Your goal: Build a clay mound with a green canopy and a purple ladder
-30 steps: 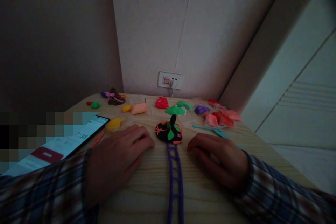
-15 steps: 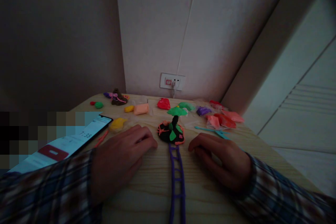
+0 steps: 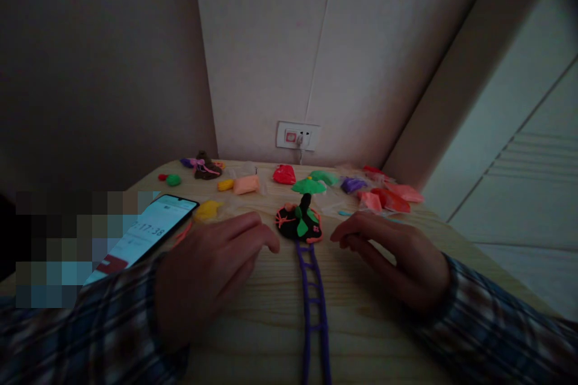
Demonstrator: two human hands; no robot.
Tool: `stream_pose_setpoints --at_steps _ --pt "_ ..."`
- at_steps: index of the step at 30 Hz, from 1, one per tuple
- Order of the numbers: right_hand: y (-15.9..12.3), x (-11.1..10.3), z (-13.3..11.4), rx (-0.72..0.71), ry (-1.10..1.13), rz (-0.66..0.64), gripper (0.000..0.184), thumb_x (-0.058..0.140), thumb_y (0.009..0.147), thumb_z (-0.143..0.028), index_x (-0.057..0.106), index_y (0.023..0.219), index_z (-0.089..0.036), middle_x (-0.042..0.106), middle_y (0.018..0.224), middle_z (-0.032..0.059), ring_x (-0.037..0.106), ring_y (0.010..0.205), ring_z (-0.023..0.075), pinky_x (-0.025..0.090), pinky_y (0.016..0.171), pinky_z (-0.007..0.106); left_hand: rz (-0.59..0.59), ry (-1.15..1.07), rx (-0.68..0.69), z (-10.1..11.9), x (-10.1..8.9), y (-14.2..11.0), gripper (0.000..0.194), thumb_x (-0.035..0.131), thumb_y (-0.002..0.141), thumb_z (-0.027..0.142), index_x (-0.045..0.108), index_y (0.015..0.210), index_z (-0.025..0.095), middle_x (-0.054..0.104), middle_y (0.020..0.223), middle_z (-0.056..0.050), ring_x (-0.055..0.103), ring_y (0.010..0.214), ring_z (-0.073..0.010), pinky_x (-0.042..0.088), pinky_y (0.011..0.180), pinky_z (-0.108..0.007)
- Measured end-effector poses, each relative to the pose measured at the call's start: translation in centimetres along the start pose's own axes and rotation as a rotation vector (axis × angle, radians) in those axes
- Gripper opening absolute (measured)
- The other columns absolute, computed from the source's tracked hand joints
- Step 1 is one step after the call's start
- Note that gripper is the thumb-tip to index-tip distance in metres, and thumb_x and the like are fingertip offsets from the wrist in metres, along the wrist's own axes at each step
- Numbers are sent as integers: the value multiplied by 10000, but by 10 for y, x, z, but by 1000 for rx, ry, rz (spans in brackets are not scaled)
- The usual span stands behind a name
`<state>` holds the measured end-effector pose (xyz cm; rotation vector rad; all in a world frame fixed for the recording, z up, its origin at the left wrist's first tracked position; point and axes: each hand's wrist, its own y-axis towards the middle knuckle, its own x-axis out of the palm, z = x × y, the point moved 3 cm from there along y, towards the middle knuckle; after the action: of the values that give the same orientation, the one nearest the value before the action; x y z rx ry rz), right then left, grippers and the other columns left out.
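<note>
A black clay base (image 3: 289, 230) with orange strands and green leaves sits mid-table, a black trunk (image 3: 306, 201) rising from it. Behind the trunk's tip is a green clay canopy (image 3: 309, 186) with a yellow dot; whether they touch I cannot tell. A purple clay ladder (image 3: 313, 301) runs from the base toward me. Left of the base, my left hand (image 3: 221, 274) is loosely curled, holding nothing, its index finger bent down and apart from the thumb. Right of the base, my right hand (image 3: 397, 255) has fingertips and thumb together, with nothing visible between them.
A lit phone (image 3: 153, 228) lies beyond my left forearm. Along the back are brown figure (image 3: 206, 168), yellow clay (image 3: 208, 210), peach packet (image 3: 246, 184), red packet (image 3: 284, 174), purple packet (image 3: 353, 185) and several reddish packets (image 3: 391, 200). A wall socket (image 3: 298, 136) is behind.
The view has shifted slightly. Both hands have risen a little and drawn slightly apart. The green canopy, on top of the trunk before, now appears behind its tip.
</note>
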<state>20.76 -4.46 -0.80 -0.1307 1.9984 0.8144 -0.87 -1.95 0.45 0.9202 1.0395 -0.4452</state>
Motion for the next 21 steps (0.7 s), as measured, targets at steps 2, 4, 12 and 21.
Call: stream_pose_setpoints --at_steps 2,4,12,21 --pt "1 -2 1 11 14 6 233 348 854 -106 567 871 -182 595 739 27 555 665 118 423 613 230 -7 6 -3 2 1 -2 313 278 853 128 583 857 196 609 861 -8 563 746 -135 399 674 -261" --pt "2 -4 3 30 33 15 228 358 825 -100 570 850 -179 579 710 19 534 636 116 410 602 237 -14 -2 -6 4 2 -4 306 278 835 117 573 835 196 602 822 -3 554 717 -138 376 650 -266" --pt "13 0 26 343 345 -1 240 347 834 -252 568 874 -167 430 602 -19 463 553 121 415 519 246 -20 -21 28 7 5 -9 284 287 790 115 556 753 197 591 724 -7 532 666 -152 317 578 -271" --pt "39 22 37 466 386 -41 324 601 752 -346 581 1001 -140 365 624 -67 340 545 77 279 505 224 -44 -48 46 8 8 -11 290 290 796 134 568 745 201 604 726 -17 536 657 -161 367 585 -262"
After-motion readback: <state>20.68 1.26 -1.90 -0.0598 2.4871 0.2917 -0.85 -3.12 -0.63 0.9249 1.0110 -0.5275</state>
